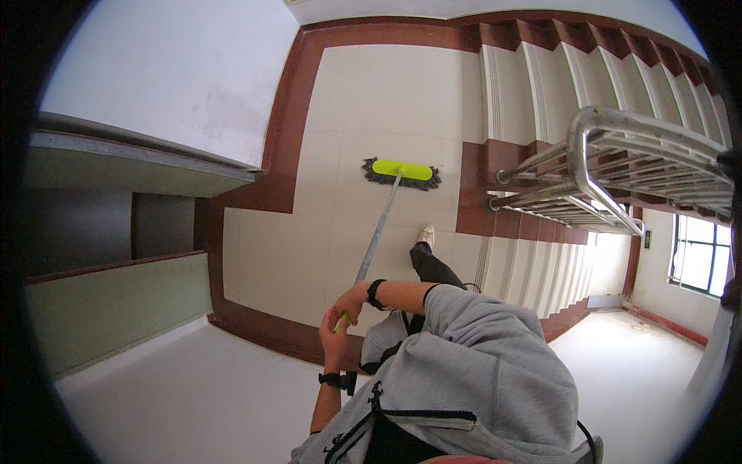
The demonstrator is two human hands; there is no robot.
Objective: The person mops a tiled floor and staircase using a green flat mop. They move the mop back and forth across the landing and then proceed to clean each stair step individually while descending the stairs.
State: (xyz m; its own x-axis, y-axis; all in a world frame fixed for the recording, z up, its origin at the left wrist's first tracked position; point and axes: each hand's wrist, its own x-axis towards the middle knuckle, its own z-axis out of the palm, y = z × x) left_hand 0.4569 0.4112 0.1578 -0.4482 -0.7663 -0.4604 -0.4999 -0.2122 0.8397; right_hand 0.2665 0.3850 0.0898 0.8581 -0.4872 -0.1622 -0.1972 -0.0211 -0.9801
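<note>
A flat dust mop with a lime-green plate (402,169) and a dark grey fringe rests on the beige tiled landing (382,98). Its grey metal handle (378,235) slants down and left to my hands. My right hand (352,301), a black band on its wrist, is closed around the upper handle. Just below it, my left hand (334,333) is wrapped around the lime-green end of the handle, close against the right hand. A black watch or band is on my left wrist too. Part of the grip is hidden by the fingers.
Two flights of stairs (545,87) lie on the right, with a stainless steel railing (591,139) between them. Dark red border tiles (284,116) edge the landing along white walls. A doorway (162,226) opens at the left. My shoe (426,235) stands near the lower flight.
</note>
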